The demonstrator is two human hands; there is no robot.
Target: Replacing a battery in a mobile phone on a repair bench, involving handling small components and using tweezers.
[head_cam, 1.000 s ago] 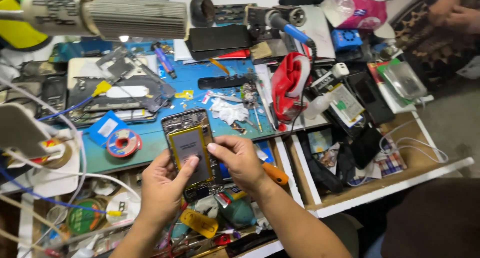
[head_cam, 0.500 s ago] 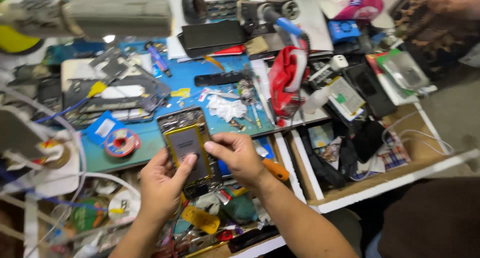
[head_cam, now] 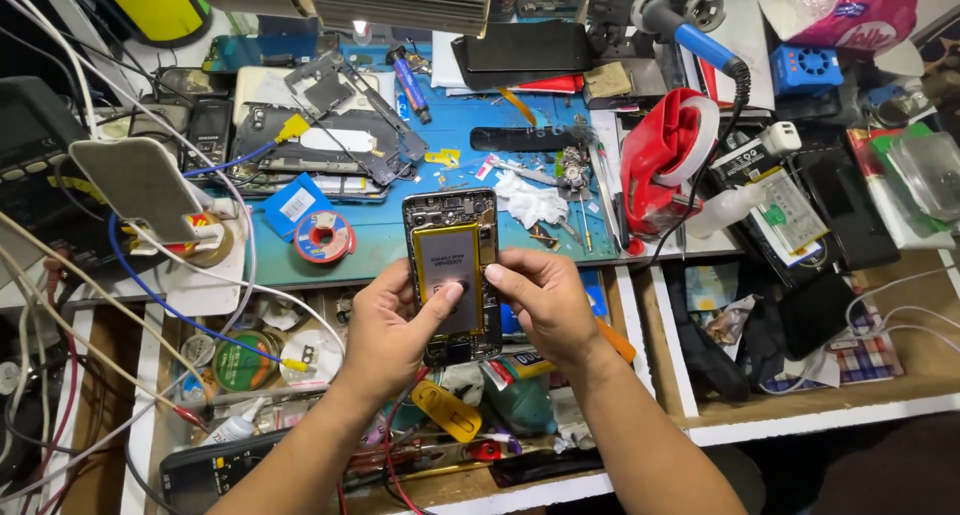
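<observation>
We hold an opened smartphone with its back cover off (head_cam: 452,275) between both hands, above the front edge of the blue work mat (head_cam: 400,237) and the open drawer of clutter beneath it; the phone stands lengthwise away from us, its top toward the mat; its dark frame shows bare circuitry and small metal shields at the upper end, and a flat rectangular battery with a pale gold border and grey face (head_cam: 450,280) fills the middle; the lower end is partly hidden behind our fingers.

Our left hand (head_cam: 385,330) cups the phone from the left and below, fingers curled behind it, the thumb laid across onto the lower part of the battery face; our right hand (head_cam: 545,305) closes on the right edge, thumb tip pressed against the frame beside the battery, the other fingers wrapped behind; so both hands are shut around the phone, which lies between them, with both thumbs on top.

Just left of the phone a small red and white solder spool (head_cam: 325,237) lies on the mat; a crumpled white tissue (head_cam: 530,200) sits just beyond its upper right corner; a red roll-shaped holder (head_cam: 665,155) stands further right, well apart.
</observation>
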